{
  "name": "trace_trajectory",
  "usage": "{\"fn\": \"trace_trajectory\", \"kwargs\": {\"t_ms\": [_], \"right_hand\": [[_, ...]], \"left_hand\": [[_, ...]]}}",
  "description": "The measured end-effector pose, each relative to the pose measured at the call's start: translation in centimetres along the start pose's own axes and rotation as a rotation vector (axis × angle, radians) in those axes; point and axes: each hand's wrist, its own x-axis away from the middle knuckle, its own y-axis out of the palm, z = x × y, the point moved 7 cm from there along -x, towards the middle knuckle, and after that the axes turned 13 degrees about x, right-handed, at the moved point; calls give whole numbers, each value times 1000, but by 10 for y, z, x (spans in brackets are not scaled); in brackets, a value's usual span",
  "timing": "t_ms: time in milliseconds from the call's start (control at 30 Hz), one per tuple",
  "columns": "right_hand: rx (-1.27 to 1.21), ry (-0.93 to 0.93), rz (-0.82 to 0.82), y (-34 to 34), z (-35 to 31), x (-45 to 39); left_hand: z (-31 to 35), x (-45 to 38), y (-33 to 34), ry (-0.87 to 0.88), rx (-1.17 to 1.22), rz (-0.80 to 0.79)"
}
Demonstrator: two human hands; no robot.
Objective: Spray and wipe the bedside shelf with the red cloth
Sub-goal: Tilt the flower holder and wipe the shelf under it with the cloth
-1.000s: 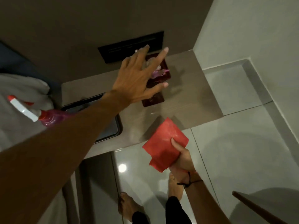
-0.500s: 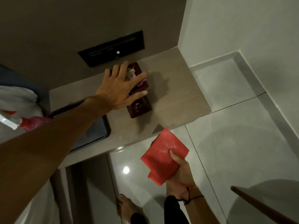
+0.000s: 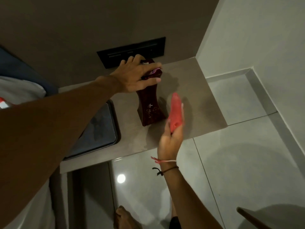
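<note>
Clearing in progress | left hand (image 3: 135, 78) clamped on dark red box (image 3: 151, 103) standing on shelf (image 3: 196, 90) | right hand (image 3: 171, 138) gripping red cloth (image 3: 176, 111) just above shelf | wiping apparently pending; spraying unverifiable.

The bedside shelf (image 3: 194, 90) has a matt, pale wood-grain face. The tall dark red box (image 3: 151, 106) on it is glossy, lacquer-like, with glinting ornament. The red cloth (image 3: 176, 111) looks soft and matt. The tray (image 3: 99, 128) shows a smooth dark sheen. The floor tiles (image 3: 231, 162) are polished and reflect a lamp. The wall panel (image 3: 132, 51) is matt black.
</note>
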Motion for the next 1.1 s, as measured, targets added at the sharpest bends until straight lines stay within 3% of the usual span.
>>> {"fn": "trace_trajectory", "kwargs": {"t_ms": [100, 167, 300, 433, 533, 600, 633, 767, 833, 900, 1000, 1100], "right_hand": [[507, -325, -31, 36, -7, -12], [857, -504, -135, 60, 2, -10], [1210, -618, -193, 77, 38, -7], [1301, -623, -179, 73, 48, -4], [1361, -661, -354, 60, 65, 18], [1288, -565, -512, 43, 78, 35], [1210, -519, -508, 32, 78, 41], [593, -241, -107, -1, 39, 22], [477, -231, 52, 4, 14, 2], [626, -308, 47, 31, -6, -17], [1057, -521, -142, 84, 0, -17], [1268, -548, -234, 100, 32, -9]], "left_hand": [[-5, -4, -2, 2, 49, 1], [-7, -5, -2, -1, 62, 8], [-6, -7, -4, 4, 88, -5], [-7, -8, -6, 10, 113, -24], [-3, -6, -7, 34, 73, -12], [0, -4, -6, 42, 32, -21], [1, -4, -6, 39, 23, -30], [-6, -9, -11, 26, 51, -46], [-8, -11, -14, 24, 69, -46], [-10, -13, -14, 22, 76, -40], [-13, -16, -15, 11, 86, -21], [-14, -19, -17, 5, 111, -18]]}}
